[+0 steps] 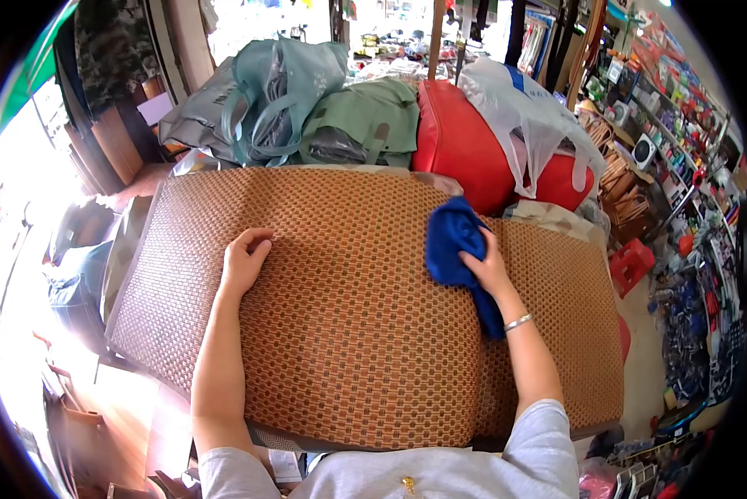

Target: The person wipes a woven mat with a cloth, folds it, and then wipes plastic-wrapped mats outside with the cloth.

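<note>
A woven brown mat point(348, 316) with a checked pattern lies spread in front of me, with creases across it. My right hand point(491, 268) grips a crumpled blue cloth point(455, 241) on the right half of the mat, beside a fold; part of the cloth hangs down below the hand. My left hand point(245, 259) is on the left part of the mat, near another crease. Its fingers are loosely bent, the thumb stands a little apart, and no object shows in it.
Behind the mat stand a grey-blue bag point(286, 91), a green bag point(361, 125) and a red case point(461, 150) partly under a white plastic bag point(531, 104). A red stool point(631, 264) is at the right, before shelves crowded with goods point(697, 200).
</note>
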The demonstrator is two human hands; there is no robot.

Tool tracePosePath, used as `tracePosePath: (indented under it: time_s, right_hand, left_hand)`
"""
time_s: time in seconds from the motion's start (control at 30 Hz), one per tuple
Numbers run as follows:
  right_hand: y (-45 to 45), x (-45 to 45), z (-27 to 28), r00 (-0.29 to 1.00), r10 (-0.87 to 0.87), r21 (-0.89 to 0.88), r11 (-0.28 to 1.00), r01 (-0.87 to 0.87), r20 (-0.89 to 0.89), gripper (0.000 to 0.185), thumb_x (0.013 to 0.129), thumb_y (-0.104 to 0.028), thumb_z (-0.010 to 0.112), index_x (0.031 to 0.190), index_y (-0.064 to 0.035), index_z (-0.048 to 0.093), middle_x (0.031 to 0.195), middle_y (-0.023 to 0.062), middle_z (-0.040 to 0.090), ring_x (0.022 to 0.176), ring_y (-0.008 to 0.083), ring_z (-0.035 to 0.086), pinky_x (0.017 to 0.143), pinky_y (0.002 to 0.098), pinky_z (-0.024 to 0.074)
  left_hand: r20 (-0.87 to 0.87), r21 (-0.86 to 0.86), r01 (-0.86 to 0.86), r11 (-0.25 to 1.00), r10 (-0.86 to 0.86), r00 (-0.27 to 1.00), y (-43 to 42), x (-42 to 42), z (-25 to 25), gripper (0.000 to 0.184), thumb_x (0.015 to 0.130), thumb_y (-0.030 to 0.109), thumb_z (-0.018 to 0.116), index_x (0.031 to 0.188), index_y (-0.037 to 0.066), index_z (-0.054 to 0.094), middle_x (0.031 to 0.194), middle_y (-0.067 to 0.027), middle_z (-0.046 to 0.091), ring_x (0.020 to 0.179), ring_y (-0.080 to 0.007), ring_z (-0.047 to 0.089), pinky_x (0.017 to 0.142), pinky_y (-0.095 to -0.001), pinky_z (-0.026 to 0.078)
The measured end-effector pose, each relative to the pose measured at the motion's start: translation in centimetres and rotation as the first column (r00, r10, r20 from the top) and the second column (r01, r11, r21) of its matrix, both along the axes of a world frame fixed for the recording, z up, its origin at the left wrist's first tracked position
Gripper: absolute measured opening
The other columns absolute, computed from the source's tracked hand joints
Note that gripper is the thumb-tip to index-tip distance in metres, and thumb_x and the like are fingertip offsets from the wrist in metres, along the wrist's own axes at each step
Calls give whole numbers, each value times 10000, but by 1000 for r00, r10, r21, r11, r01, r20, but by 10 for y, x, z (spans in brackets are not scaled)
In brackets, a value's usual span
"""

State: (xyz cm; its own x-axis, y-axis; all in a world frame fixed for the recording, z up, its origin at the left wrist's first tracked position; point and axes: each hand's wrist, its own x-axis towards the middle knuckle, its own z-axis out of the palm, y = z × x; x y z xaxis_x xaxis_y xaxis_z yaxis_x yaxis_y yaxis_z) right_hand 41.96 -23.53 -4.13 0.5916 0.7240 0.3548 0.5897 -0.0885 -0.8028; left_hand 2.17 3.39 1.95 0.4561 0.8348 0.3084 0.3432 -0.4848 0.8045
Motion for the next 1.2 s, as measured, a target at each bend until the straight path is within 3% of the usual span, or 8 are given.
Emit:
tracePosePath:
  time_s: [0.13,0.23,0.4,0.53,0.73,0.8,0.97,1.2]
  right_hand:
    - [-5,4,1,993,-117,-222,967,122,36,696,813,-410,691,1377,-113,413,1226,232,597,1129,384,591,951,422,465]
    - [-11,-39,26,960,63,-75,996,-44,272,631,768,-347,722,1318,-127,504,1242,206,590,1156,366,559,983,414,437]
    - [-36,-174,113,576,504,-341,862,-374,644,695,698,-382,760,1314,-162,525,1288,156,564,1219,330,517,993,538,392]
    - [-27,-220,103,386,726,-454,668,-589,568,764,672,-479,766,1334,-185,526,1337,121,542,1275,308,474,1027,552,319]
    - [23,-150,101,705,499,-357,864,-356,504,656,672,-404,760,1251,-141,595,1255,88,587,1225,257,496,1003,476,333]
    - [34,-104,94,798,327,-164,945,-283,506,605,686,-356,755,1211,-92,611,1180,123,641,1112,311,590,956,417,451]
    - [5,1,15,995,-98,-177,979,100,22,686,809,-405,695,1366,-63,485,1300,209,571,1196,337,558,990,389,442]
    - [-37,-69,31,917,60,-128,992,-9,394,625,811,-337,683,1355,-97,489,1296,200,558,1198,384,517,1015,441,405]
  left_hand:
    - [16,-32,11,999,-11,1000,-4,2,3,241,888,129,639,1114,56,683,988,-65,697,902,-163,627,836,-326,509]
    - [-15,-38,-7,999,6,1000,-5,5,7,235,888,124,638,1107,55,687,979,-65,695,893,-155,624,832,-317,510]
    - [-3,-19,0,1000,-1,1000,-2,7,3,225,885,97,632,1097,46,687,961,-53,700,856,-139,629,804,-291,513]
    - [13,36,24,999,-25,1000,-2,0,-2,222,884,91,630,1094,44,687,980,-56,702,868,-134,631,812,-285,512]
    - [-41,-21,8,1000,-9,999,-10,1,6,235,887,117,635,1109,59,683,1035,-74,698,948,-170,644,868,-313,507]
    - [-50,-30,11,999,-13,999,-12,0,8,238,891,125,634,1115,64,682,1052,-76,695,963,-178,643,875,-321,508]
    - [-89,-71,-5,997,-1,996,-10,1,9,244,905,158,633,1131,77,676,1081,-77,681,972,-193,638,869,-334,511]
    - [-109,-1,-5,1000,5,994,-8,5,7,209,889,147,639,1079,84,700,1039,-86,672,896,-195,619,829,-343,516]
